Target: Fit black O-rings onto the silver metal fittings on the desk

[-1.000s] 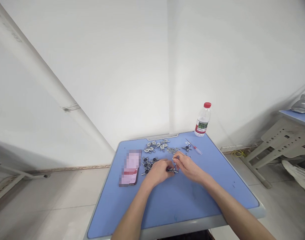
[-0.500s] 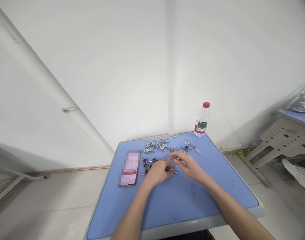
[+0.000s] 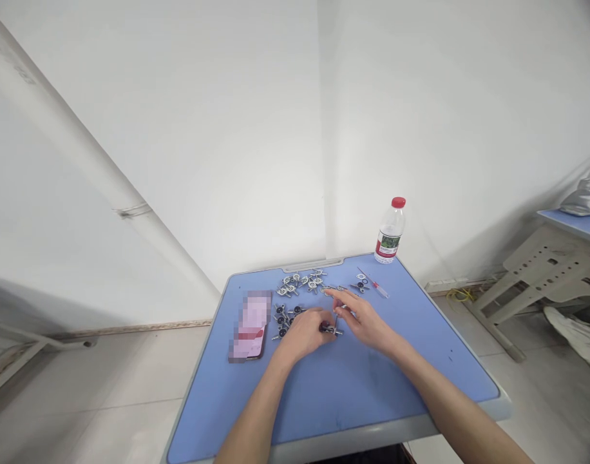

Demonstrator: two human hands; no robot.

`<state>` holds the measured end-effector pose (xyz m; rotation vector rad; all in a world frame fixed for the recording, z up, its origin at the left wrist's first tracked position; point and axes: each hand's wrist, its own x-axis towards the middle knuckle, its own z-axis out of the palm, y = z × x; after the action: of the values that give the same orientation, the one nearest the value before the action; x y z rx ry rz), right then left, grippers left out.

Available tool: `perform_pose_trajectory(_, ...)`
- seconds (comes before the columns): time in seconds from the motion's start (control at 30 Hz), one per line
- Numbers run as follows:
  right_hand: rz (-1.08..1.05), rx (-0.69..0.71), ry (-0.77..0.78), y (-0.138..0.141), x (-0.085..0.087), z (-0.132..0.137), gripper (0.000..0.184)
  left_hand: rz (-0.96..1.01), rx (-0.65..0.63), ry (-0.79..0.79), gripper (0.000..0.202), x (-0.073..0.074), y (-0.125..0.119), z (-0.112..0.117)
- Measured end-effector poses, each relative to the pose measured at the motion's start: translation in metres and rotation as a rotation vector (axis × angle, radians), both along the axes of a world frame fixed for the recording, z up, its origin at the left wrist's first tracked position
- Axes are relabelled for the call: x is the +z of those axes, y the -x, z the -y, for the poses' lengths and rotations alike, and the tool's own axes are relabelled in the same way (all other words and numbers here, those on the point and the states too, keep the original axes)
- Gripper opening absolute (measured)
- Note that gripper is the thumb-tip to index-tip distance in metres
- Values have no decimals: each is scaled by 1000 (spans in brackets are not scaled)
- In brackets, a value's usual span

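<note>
My left hand [image 3: 307, 330] rests on the blue table [image 3: 353, 380] with its fingers curled round a small metal part with a dark piece [image 3: 331, 329]. My right hand [image 3: 362, 317] lies just to its right, fingers stretched forward and slightly apart, fingertips reaching toward a loose heap of small metal pieces [image 3: 334, 290]. Whether the right fingers pinch anything I cannot make out. Several dark-centred metal parts [image 3: 283, 318] lie just left of my left hand. Another cluster of silvery parts [image 3: 299, 282] sits near the table's far edge.
A phone [image 3: 251, 325] lies flat at the table's left. A plastic water bottle with a red cap [image 3: 390, 231] stands at the far right corner, a thin red-handled tool [image 3: 376, 285] beside it. A second desk [image 3: 560, 258] stands at the right. A white wall rises behind.
My right hand has opened out and reached forward and left toward the loose metal pieces. My left hand has stayed put on its part.
</note>
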<state>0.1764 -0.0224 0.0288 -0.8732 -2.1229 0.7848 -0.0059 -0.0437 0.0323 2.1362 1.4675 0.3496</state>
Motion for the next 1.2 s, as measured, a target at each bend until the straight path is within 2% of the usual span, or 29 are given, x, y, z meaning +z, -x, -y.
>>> perform_pose_trajectory(0.23,79,-62,-54,4,-3,1,42,-8,2,4,11,2,-2,0)
perform_pose_trajectory(0.47,-30,64,104,2,0,4,47,1,-2,19,15,4,-2,0)
perform_pose_trajectory(0.6,-73,42,123,0,1,2,42,-15,2,16,16,2,-1,0)
perform_pose_trajectory(0.67,-13,-14,96,-2,1,1,34,-27,5,6,14,2,-1,0)
perform_pose_trajectory(0.8,283,-86,-10,-4,-4,-3,12,-26,8,-3,14,2,-1,-1)
perform_pose_trajectory(0.9,422,-59,-46,-3,-9,-4,10,-36,13,5,16,3,-2,-1)
perform_pose_trajectory(1.2,554,-38,-151,2,-16,-2,10,10,-2,-23,13,-3,0,-2)
